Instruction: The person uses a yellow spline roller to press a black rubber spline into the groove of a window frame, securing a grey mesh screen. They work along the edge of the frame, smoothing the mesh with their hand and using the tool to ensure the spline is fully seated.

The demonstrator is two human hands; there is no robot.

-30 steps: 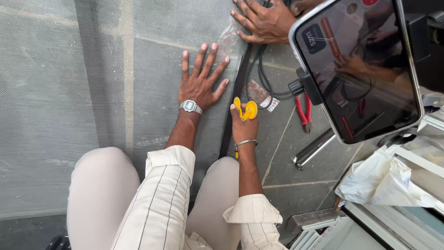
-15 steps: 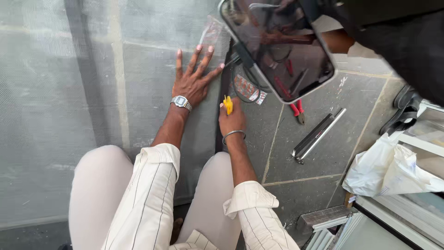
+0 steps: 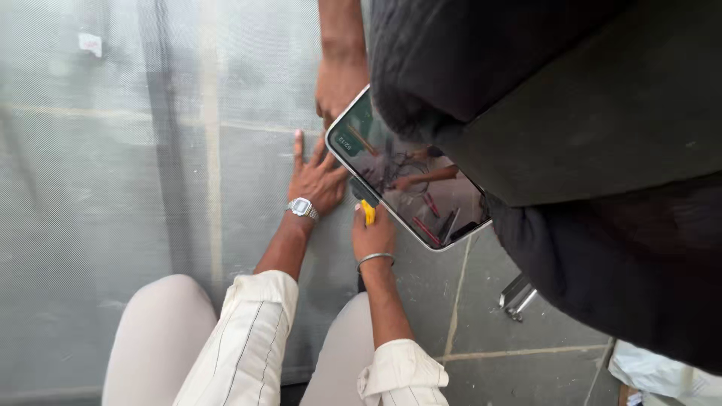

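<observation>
Pressing: my left hand (image 3: 320, 179) lies flat on the grey mesh sheet (image 3: 98, 188), fingers spread and released, nothing grasped; a wristwatch (image 3: 302, 208) sits on that wrist.
Cutting: my right hand (image 3: 374, 234) is clenched around a yellow-handled tool (image 3: 368, 212), which pokes up just beside my left palm, at the right edge of the mesh.
Doing it well: I judge the mesh wants to stay taut, so I keep the flat hand close to the tool and bear down evenly; short, steady strokes along the dark strip (image 3: 359, 282) under my right wrist look safest, with my left fingertips clear of the tool's working end.
Bangle: a thin metal one (image 3: 374, 259) rides my right wrist.
In the way: a phone (image 3: 410, 184) held by another person hangs right over the tool and hides its tip; their dark sleeve (image 3: 571, 150) fills the upper right.
Other hand: a co-worker's hand (image 3: 338, 86) rests on the mesh just beyond my fingers.
Nearby: a metal piece (image 3: 519, 295) lies on the stone tiles (image 3: 481, 353), and a white bag (image 3: 662, 376) sits at the corner.
</observation>
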